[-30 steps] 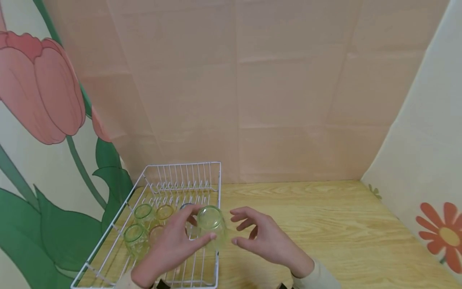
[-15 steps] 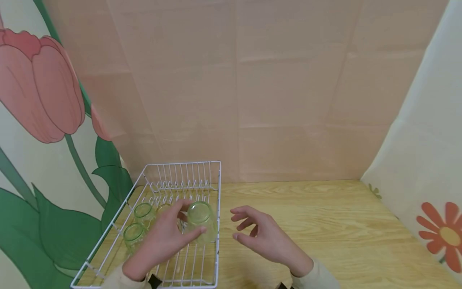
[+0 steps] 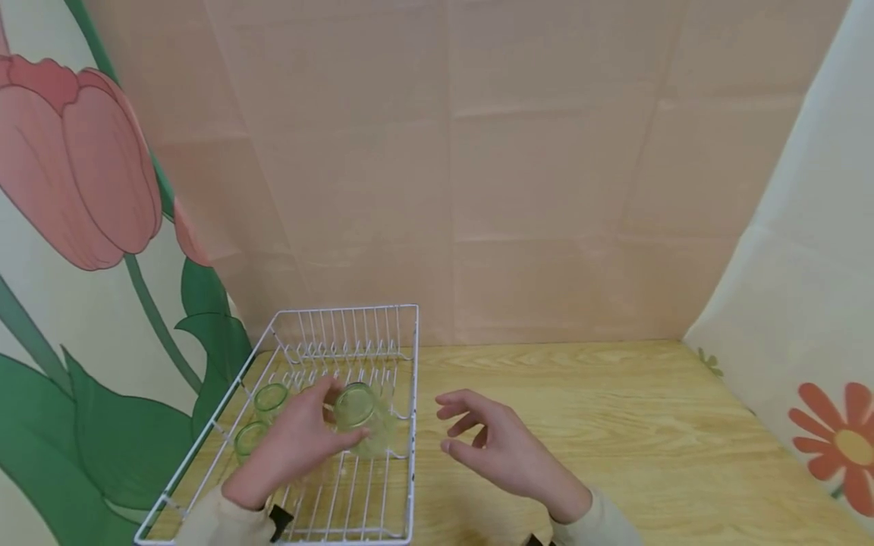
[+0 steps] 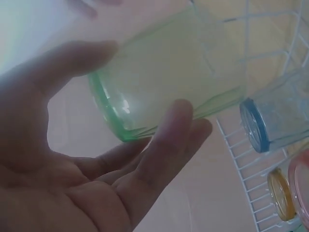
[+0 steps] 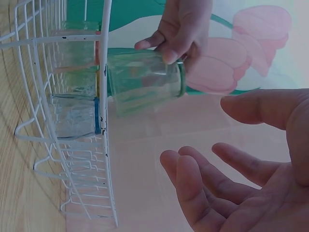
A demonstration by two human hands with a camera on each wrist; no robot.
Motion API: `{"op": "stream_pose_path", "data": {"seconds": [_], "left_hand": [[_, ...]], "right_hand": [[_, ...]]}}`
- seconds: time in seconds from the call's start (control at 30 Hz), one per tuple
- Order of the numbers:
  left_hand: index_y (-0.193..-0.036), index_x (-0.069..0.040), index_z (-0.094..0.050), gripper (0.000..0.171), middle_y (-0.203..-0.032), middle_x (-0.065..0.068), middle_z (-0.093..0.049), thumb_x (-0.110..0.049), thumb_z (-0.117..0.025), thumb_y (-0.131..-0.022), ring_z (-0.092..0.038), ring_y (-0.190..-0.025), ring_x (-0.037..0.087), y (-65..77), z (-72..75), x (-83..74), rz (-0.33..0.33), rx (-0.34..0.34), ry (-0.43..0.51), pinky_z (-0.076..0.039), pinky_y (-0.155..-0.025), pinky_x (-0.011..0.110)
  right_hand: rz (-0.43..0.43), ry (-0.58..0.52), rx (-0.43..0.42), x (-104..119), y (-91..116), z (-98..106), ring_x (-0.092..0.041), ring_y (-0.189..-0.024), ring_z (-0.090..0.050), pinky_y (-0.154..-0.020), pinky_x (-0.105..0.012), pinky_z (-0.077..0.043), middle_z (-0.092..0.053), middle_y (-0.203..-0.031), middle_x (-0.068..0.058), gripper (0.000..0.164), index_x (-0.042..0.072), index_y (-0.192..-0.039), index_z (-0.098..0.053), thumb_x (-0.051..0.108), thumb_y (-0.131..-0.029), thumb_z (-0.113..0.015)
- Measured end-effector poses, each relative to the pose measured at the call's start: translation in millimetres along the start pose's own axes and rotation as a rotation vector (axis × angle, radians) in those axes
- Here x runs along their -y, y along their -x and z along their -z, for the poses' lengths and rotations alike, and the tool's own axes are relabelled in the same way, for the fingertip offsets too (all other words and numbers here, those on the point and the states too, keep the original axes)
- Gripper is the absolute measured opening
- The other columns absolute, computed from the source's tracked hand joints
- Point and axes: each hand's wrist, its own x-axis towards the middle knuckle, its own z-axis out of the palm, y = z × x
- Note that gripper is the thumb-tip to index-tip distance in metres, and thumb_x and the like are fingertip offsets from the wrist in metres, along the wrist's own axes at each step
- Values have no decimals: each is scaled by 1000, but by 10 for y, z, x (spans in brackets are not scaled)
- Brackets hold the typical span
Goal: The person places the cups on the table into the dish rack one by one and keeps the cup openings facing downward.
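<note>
My left hand [image 3: 297, 440] grips a pale green glass tumbler [image 3: 356, 406] near its thick base, thumb on one side and fingers on the other. The tumbler is mouth down and tilted, over the right part of a white wire dish rack [image 3: 413, 394]. In the right wrist view, this green tumbler [image 5: 145, 79] hangs above the rack's rim, beyond a blue-based glass [image 5: 75, 116] standing inside. My right hand [image 3: 501, 455] hovers right of the rack, fingers loosely bent and apart, holding nothing.
Two green glasses [image 3: 271, 396] stand mouth down at the rack's left, partly behind my left hand. In the left wrist view, an amber-based glass [image 4: 281, 193] and a pink-based one [image 4: 301, 183] stand near the blue one. A wooden tabletop [image 3: 580, 425] extends right.
My left hand has carried the green tumbler leftward from the rack's right edge to over its wires, tilting it more. The right hand has stayed in place.
</note>
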Motion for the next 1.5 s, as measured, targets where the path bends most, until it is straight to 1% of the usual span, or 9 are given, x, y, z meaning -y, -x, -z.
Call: {"op": "stream_pose_path", "data": {"seconds": [0.17,0.33,0.43,0.67,0.87,1.1,1.23,1.33,1.5], "left_hand": [[-108,-10,-56,58,-93,2,-62,-39,-84,-66,-59,-82,15,-40,24,55,22,65,-19,-47,-62,30],[-105,-8,-56,55,-79,3,-55,-33,-85,-66,-49,-65,16,-78,0,130,31,102,-52,-39,-53,31],[-104,-7,-56,55,-73,4,-51,-32,-85,-65,-45,-62,17,-90,-29,174,27,120,-65,-36,-52,31],[-106,-10,-56,57,-79,3,-53,-34,-85,-63,-47,-67,17,-116,-94,257,54,134,-100,-38,-52,31],[-103,-8,-57,56,-77,2,-54,-31,-86,-62,-48,-66,16,-125,-117,312,63,128,-142,-38,-53,31],[-109,-8,-58,60,-77,-1,-57,-35,-86,-62,-52,-61,14,-136,-156,369,97,162,-174,-41,-52,31],[-115,-8,-57,66,-88,5,-62,-33,-86,-61,-54,-51,14,-131,-186,408,111,166,-157,-44,-47,30],[-118,-8,-55,67,-98,12,-63,-28,-86,-62,-54,-43,15,-126,-208,442,122,179,-126,-43,-40,28],[-119,-4,-54,66,-102,20,-63,-24,-85,-64,-55,-38,16,-134,-238,477,112,201,-99,-41,-34,27]], "right_hand": [[-11,2,5,10,6,11,-12,-87,-64,-62,-26,-51,-62,-107,9,44,31,-122,-53,16,-84,-70],[-15,2,9,14,13,18,-12,-88,-63,-63,-26,-51,-62,-108,8,43,32,-122,-53,19,-85,-70],[-18,1,13,16,18,21,-12,-88,-63,-63,-26,-51,-62,-108,8,42,32,-122,-53,19,-85,-70],[-15,-4,13,25,14,25,-11,-88,-63,-62,-27,-51,-62,-108,8,44,31,-122,-53,15,-85,-69],[-8,-5,15,30,8,22,-10,-86,-63,-62,-27,-51,-63,-108,7,43,29,-123,-53,15,-85,-69],[-9,-9,25,24,10,18,-10,-84,-63,-63,-28,-52,-63,-108,7,41,30,-122,-53,19,-86,-68],[-14,-13,35,18,15,25,-11,-84,-62,-63,-28,-52,-63,-109,6,39,30,-123,-53,24,-87,-68],[-16,-17,41,17,17,32,-11,-84,-62,-63,-28,-52,-63,-110,6,40,30,-123,-53,25,-87,-68],[-18,-18,41,24,18,37,-11,-84,-63,-63,-28,-52,-63,-109,6,40,29,-124,-53,24,-87,-68]]}}
